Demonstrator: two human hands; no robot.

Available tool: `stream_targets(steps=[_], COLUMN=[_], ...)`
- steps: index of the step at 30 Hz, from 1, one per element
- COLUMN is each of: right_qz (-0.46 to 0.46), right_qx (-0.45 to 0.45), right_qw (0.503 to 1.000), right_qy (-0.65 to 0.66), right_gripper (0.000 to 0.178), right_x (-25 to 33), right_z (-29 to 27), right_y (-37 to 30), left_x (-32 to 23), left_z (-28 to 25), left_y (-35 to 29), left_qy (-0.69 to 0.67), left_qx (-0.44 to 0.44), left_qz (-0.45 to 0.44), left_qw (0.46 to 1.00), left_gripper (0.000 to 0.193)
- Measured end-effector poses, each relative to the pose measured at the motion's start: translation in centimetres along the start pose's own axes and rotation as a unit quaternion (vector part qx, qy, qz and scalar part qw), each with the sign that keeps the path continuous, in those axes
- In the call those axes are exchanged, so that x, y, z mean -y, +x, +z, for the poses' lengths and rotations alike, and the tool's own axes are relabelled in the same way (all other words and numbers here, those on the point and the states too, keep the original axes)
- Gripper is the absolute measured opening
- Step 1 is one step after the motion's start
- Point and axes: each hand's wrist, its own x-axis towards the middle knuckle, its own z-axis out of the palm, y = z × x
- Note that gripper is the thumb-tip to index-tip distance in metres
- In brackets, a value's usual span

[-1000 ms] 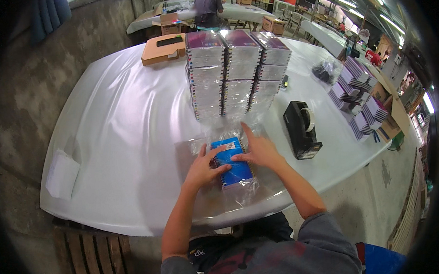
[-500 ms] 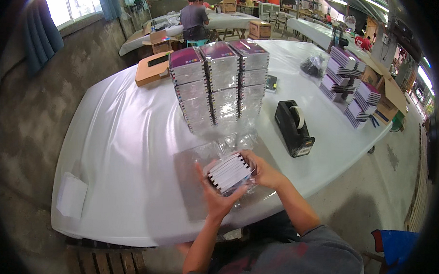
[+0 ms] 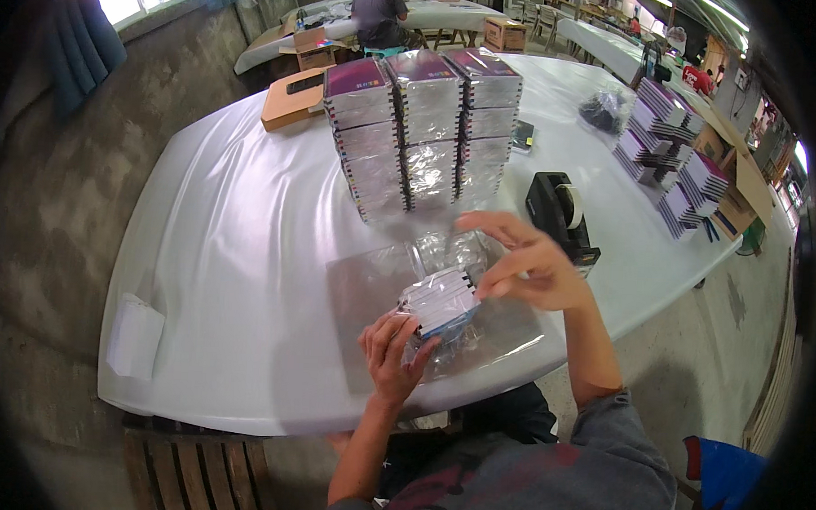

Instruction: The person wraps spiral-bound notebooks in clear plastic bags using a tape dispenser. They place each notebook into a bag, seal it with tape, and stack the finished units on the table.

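The left hand (image 3: 390, 358) clasps the wrapped bundle (image 3: 441, 296) (probably firm, slippery, best gripped endwise); the right hand (image 3: 538, 274) has fingers spread.

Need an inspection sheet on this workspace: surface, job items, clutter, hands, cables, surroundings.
Surface: white-covered table, creased at left; clear sheet under the work.
Job items: plastic-wrapped notebook bundle, tilted; three wrapped notebook stacks behind it; black tape dispenser to the right.
Clutter: white paper stack, far left; flat cardboard box bearing a phone-like black object.
Hands: left hand holds the bundle's left end; right hand raised by its right end, fingers apart, blurred.
Cables: nothing seen.
Surroundings: seated person beyond; slatted wood, lower left.
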Motion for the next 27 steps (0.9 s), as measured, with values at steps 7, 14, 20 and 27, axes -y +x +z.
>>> stream_targets(steps=[7,14,20,27], right_qz=[0.163,0.195,0.204,0.112], right_qx=[-0.169,-0.167,-0.144,-0.043], right_qw=[0.959,0.954,0.967,0.984], right_qy=[0.162,0.153,0.057,-0.134], right_gripper=[0.067,0.082,0.078,0.066], right_x=[-3.7,-4.7,-4.4,-4.3], right_z=[1.9,7.1,7.4,5.6], right_y=[-7.3,-8.0,-7.5,-6.4], left_x=[-0.6,-0.3,-0.5,0.4], left_z=[-1.0,-1.9,-2.6,-2.9], left_y=[1.4,2.8,4.7,6.1], left_qy=[-0.061,-0.023,-0.021,-0.085], left_qx=[-0.049,0.038,0.161,0.241], left_qz=[-0.075,-0.012,0.053,0.068], left_qw=[0.994,0.999,0.985,0.964], left_gripper=[0.050,0.047,0.043,0.047])
